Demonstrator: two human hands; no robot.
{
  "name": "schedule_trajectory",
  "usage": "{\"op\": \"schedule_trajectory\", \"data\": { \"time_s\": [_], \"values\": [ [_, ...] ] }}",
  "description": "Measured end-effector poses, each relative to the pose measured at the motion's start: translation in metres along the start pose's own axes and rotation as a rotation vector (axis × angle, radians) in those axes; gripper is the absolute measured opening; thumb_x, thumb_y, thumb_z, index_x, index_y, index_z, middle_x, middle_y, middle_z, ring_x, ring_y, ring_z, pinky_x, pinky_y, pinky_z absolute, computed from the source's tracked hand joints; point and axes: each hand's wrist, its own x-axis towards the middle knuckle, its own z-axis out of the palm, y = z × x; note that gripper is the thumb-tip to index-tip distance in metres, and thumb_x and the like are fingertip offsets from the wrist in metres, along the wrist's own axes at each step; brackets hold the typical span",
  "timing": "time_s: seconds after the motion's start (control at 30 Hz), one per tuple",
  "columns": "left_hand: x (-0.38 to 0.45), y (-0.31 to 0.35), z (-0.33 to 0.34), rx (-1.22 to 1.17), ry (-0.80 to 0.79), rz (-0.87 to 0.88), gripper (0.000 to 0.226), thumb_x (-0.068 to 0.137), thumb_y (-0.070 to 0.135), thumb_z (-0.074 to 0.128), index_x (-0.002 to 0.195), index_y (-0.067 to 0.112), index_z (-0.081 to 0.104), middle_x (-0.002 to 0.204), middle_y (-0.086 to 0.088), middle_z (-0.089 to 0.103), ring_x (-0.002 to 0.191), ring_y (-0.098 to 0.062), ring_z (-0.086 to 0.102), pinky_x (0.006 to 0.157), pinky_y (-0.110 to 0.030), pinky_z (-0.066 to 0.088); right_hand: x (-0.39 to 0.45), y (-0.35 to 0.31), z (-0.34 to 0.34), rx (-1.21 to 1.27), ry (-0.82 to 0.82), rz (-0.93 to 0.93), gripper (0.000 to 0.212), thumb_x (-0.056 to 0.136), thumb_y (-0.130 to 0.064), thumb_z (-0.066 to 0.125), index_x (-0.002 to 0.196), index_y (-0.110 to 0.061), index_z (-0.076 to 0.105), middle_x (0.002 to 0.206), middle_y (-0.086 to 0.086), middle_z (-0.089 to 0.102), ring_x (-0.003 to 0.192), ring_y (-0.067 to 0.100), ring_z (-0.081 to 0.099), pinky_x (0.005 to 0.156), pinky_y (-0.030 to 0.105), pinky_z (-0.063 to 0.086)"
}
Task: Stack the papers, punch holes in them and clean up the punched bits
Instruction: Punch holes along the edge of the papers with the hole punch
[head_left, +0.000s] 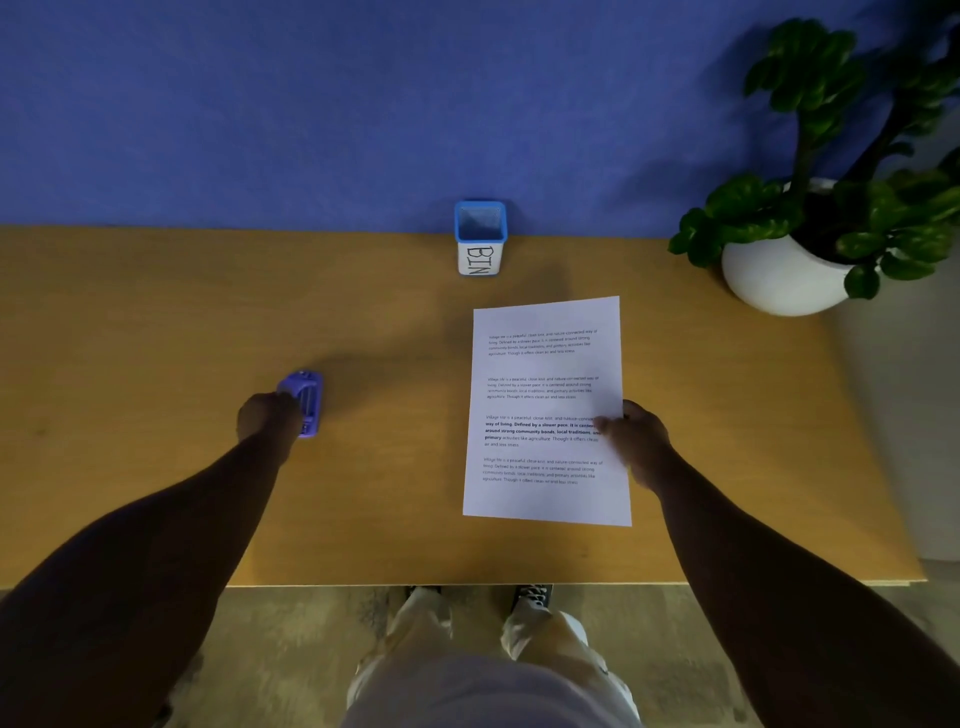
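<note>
White printed papers lie as one aligned stack on the wooden table, right of centre. My right hand grips their right edge, thumb on top of the sheet. A small purple hole punch sits on the table at the left. My left hand is closed around its near left side. A small blue-rimmed container labelled BIN stands at the back of the table, against the blue wall. No punched bits are visible.
A white pot with a green plant stands at the table's back right corner. The table's front edge runs just ahead of my legs, with floor below.
</note>
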Motion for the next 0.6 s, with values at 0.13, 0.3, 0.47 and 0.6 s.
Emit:
{"op": "schedule_trajectory", "data": {
  "time_s": [0.13,0.3,0.47,0.6],
  "values": [
    [-0.005,0.005,-0.002,0.013,-0.041,-0.010,0.050,0.100,0.038,0.041,0.102,-0.004,0.069,0.104,-0.025,0.069,0.081,-0.033,0.057,0.072,-0.036,0.041,0.002,-0.002,0.002,-0.008,-0.007,0.003,0.028,0.089,-0.011,0.063,0.117,-0.016,0.065,0.099,0.001,0.067,0.093,0.025,0.063,0.074,0.032,0.050],
    [-0.016,0.021,0.002,0.058,-0.105,0.024,0.053,0.099,0.042,0.042,0.103,-0.003,0.069,0.107,-0.025,0.069,0.094,-0.038,0.063,0.078,-0.039,0.045,0.004,-0.006,0.007,0.004,-0.019,0.002,0.026,0.089,-0.011,0.063,0.115,-0.016,0.065,0.104,0.004,0.068,0.096,0.027,0.063,0.083,0.037,0.053],
    [-0.033,0.042,0.018,0.110,-0.187,0.096,0.052,0.100,0.044,0.041,0.094,0.000,0.069,0.107,-0.025,0.069,0.094,-0.038,0.062,0.073,-0.034,0.039,0.003,-0.011,0.015,0.006,-0.033,-0.009,0.024,0.088,-0.011,0.064,0.111,-0.017,0.066,0.099,0.001,0.068,0.092,0.024,0.064,0.079,0.035,0.053],
    [-0.047,0.060,0.032,0.186,-0.278,0.180,0.051,0.102,0.040,0.036,0.093,0.001,0.067,0.108,-0.026,0.068,0.100,-0.039,0.062,0.075,-0.035,0.039,0.003,-0.014,0.023,0.012,-0.046,-0.015,0.020,0.087,-0.009,0.064,0.104,-0.020,0.067,0.098,0.001,0.069,0.089,0.022,0.065,0.079,0.034,0.053]
  ]
}}
